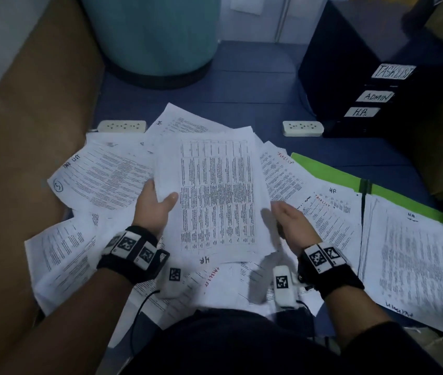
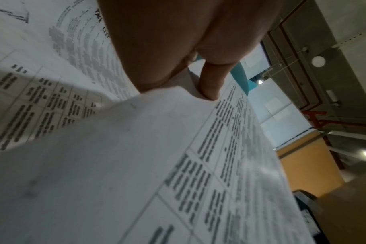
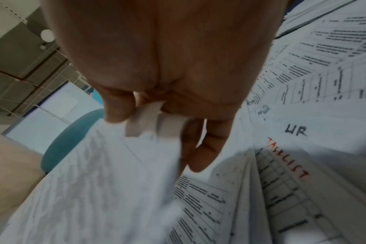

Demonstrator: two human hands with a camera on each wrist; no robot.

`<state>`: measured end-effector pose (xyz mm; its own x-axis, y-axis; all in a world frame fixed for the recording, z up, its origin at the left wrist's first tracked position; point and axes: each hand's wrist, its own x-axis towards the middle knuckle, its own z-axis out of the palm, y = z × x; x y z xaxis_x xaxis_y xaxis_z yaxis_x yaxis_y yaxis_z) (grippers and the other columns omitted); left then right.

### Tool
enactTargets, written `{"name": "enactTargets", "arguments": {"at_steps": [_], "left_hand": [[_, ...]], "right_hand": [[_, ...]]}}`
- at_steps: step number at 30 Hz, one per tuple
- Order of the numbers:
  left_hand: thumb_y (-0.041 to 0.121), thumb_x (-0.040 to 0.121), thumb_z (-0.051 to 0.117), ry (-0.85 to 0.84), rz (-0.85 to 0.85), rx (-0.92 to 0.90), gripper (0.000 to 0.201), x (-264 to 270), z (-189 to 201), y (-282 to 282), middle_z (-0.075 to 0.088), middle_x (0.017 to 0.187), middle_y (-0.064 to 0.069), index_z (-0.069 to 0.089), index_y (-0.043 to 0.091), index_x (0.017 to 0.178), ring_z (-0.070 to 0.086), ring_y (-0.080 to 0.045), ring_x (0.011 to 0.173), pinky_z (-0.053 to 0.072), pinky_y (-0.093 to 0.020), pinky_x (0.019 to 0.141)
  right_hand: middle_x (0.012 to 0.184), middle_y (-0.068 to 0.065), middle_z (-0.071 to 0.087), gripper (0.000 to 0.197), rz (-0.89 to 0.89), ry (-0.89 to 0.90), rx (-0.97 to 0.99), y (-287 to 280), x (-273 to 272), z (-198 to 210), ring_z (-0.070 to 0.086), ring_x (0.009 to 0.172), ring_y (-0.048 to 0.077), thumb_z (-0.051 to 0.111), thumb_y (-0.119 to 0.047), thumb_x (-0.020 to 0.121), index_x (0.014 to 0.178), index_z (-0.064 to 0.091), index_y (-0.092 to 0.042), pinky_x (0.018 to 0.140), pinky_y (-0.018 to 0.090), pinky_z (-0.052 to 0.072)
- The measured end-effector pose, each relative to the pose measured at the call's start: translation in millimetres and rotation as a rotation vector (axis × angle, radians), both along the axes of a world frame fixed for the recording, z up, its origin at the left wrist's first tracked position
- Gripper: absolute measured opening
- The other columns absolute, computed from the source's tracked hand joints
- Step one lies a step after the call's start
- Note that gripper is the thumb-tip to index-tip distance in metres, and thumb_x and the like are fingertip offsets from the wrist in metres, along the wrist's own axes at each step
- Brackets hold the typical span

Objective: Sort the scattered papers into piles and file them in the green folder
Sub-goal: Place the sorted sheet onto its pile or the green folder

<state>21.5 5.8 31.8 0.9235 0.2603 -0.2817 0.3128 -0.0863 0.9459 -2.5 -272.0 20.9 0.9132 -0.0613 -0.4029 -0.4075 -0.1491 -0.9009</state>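
**A:** Which step are we on?

**B:** Sorting, I'd judge. My left hand point(image 1: 153, 204) grips a sheaf of table-printed sheets point(image 1: 216, 196), thumb on top at its left edge, held up over the mess. My right hand point(image 1: 292, 220) is at the sheaf's right edge; the right wrist view shows fingers curled with the paper edge pinched between them.

**A:** Where's the green folder?

**B:** The green folder point(image 1: 331, 171) lies open, right of the sheaf and well beyond my right hand. Pages marked "HR" and a red "TASKLIST" cover most of it; only its far green strip shows.

**A:** What does the next move call for?

**B:** The near end of the sheaf reads "HR" upside down, so it probably belongs with the other HR pages point(image 1: 415, 255) on the folder's right side. I'd square it, carry it right and lay it down without dragging loose pages along.

**A:** Anything in the way?

**B:** Scattered papers point(image 1: 98, 177) lie left of the sheaf and under it, mixed labels overlapping. Beyond the folder stands a black tray stack point(image 1: 374, 96) labelled TASKLIST, ADMIN, H.R., with a power strip point(image 1: 303, 128) beside it and another power strip point(image 1: 121, 126) far left.
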Motion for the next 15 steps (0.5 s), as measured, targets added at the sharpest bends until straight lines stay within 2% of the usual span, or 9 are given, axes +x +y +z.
{"name": "enactTargets", "arguments": {"at_steps": [1,3,6,9,11,12,13,15], "left_hand": [[0.009,0.090,0.059,-0.024,-0.026,0.007,0.034,-0.9,4.5,-1.8,0.065,0.112,-0.008,0.053,0.020,0.121,0.062,-0.025,0.093,0.049,-0.058,0.088],[0.007,0.091,0.058,-0.070,-0.057,-0.001,0.032,-2.0,16.0,-6.7,0.067,0.110,-0.005,0.057,0.020,0.120,0.064,-0.023,0.098,0.051,-0.050,0.090],[0.007,0.091,0.058,-0.151,-0.057,-0.014,0.029,-2.0,32.8,-11.5,0.068,0.108,-0.001,0.058,0.026,0.112,0.064,-0.021,0.102,0.052,-0.041,0.090],[0.012,0.088,0.062,-0.239,-0.017,-0.029,0.029,-0.8,43.1,-9.7,0.069,0.110,0.002,0.060,0.037,0.102,0.065,-0.018,0.104,0.052,-0.046,0.091],[0.011,0.088,0.061,-0.269,0.022,-0.069,0.029,-2.6,45.1,-8.7,0.068,0.110,0.002,0.058,0.035,0.104,0.065,-0.017,0.103,0.053,-0.045,0.088],[0.008,0.089,0.060,-0.269,0.041,-0.085,0.029,-4.5,43.7,-9.1,0.067,0.110,0.003,0.056,0.030,0.107,0.064,-0.015,0.102,0.054,-0.042,0.088],[0.005,0.090,0.058,-0.253,0.047,-0.095,0.031,-7.9,41.7,-9.9,0.065,0.110,0.004,0.051,0.027,0.111,0.063,-0.013,0.102,0.054,-0.039,0.088],[0.004,0.091,0.056,-0.193,0.023,-0.084,0.032,-17.4,30.2,-11.3,0.062,0.110,0.001,0.044,0.024,0.113,0.062,-0.016,0.103,0.052,-0.042,0.090]], "right_hand": [[0.078,-0.007,0.061,0.012,0.016,-0.016,-0.041,2.1,3.4,4.3,0.058,0.074,0.018,0.063,-0.039,0.089,0.087,0.059,-0.028,0.073,0.041,0.048],[0.090,0.000,0.067,0.019,0.036,-0.060,-0.100,8.1,11.3,11.9,0.067,0.088,0.025,0.070,-0.035,0.081,0.094,0.057,-0.030,0.087,0.050,0.051],[0.096,0.000,0.071,0.017,-0.004,-0.183,-0.207,18.3,20.6,30.0,0.067,0.093,0.025,0.066,-0.027,0.079,0.095,0.060,-0.026,0.089,0.054,0.051],[0.098,0.007,0.069,0.018,-0.093,-0.349,-0.198,26.3,23.3,50.3,0.064,0.093,0.030,0.061,-0.021,0.082,0.099,0.058,-0.016,0.088,0.053,0.051],[0.092,0.011,0.066,0.010,-0.128,-0.420,-0.160,29.8,19.9,57.0,0.063,0.089,0.031,0.061,-0.015,0.084,0.093,0.057,-0.018,0.088,0.052,0.050],[0.089,0.006,0.066,0.014,-0.135,-0.419,-0.154,31.3,17.1,56.6,0.062,0.086,0.025,0.060,-0.009,0.086,0.091,0.056,-0.021,0.089,0.049,0.050],[0.090,0.001,0.065,0.021,-0.127,-0.404,-0.144,31.9,14.4,52.3,0.061,0.086,0.019,0.059,-0.004,0.088,0.091,0.054,-0.024,0.089,0.048,0.050],[0.098,0.004,0.064,0.023,-0.111,-0.332,-0.176,34.2,7.3,37.9,0.061,0.093,0.019,0.061,-0.005,0.086,0.099,0.053,-0.023,0.093,0.050,0.048]]}}
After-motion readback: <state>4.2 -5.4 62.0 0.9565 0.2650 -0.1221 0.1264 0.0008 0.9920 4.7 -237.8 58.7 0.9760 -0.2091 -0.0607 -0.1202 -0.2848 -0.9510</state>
